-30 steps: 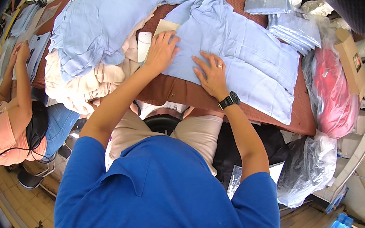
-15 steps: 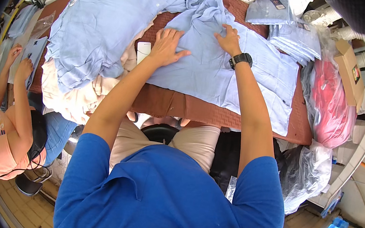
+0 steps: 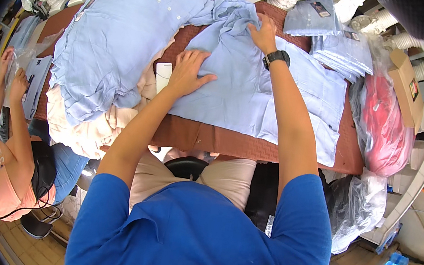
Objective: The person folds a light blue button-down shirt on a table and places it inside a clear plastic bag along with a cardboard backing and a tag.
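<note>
A light blue shirt [image 3: 226, 89] lies spread over the brown-covered table in front of me, smooth near its lower edge and bunched up at its far end. My left hand [image 3: 190, 73] rests on the shirt's left side, fingers and thumb apart. Farther up, my right hand [image 3: 263, 36], with a black watch on the wrist, touches the shirt beside the crumpled part. Its thumb and fingers are spread over the cloth. Just left of my left hand, a white phone-like rectangle [image 3: 163, 75] lies at the edge of the garment pile.
Blue shirts [image 3: 123, 35] are heaped at left over cream cloth [image 3: 81, 126]. Folded, bagged blue shirts [image 3: 343, 50] sit at the far right, near a red plastic-wrapped bundle [image 3: 382, 120] and a cardboard box [image 3: 406, 88]. A person [image 3: 9, 170] at left handles a clear bag.
My right hand has slid up and a little left toward the bunched end of the shirt. My left hand has stayed in about the same place on the cloth.
</note>
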`<action>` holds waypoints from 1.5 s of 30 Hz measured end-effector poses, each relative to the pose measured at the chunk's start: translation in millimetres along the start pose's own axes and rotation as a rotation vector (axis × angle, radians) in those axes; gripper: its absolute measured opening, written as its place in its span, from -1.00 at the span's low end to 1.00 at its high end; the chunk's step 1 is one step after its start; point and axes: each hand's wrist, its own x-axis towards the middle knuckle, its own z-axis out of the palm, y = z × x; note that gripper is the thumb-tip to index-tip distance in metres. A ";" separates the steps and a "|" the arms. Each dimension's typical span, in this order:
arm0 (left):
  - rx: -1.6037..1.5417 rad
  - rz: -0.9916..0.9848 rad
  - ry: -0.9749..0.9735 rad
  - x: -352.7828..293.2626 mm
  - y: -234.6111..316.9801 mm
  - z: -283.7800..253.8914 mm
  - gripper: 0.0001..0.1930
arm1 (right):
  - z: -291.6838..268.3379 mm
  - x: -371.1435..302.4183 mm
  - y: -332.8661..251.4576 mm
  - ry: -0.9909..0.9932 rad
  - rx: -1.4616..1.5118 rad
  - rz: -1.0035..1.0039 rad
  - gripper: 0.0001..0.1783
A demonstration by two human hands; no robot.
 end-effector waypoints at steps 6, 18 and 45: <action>-0.026 -0.007 -0.005 4.1 4.8 5.6 -0.21 | 22.6 50.6 9.4 -0.102 -0.021 0.163 -0.57; 0.029 -0.053 -0.003 -6.6 -10.9 9.3 -0.08 | -203.8 -60.3 -48.3 -0.072 0.452 0.095 -0.79; -0.220 0.253 -0.261 -5.6 13.9 -4.8 -0.40 | -200.6 -300.1 -35.7 0.109 0.155 0.575 -0.72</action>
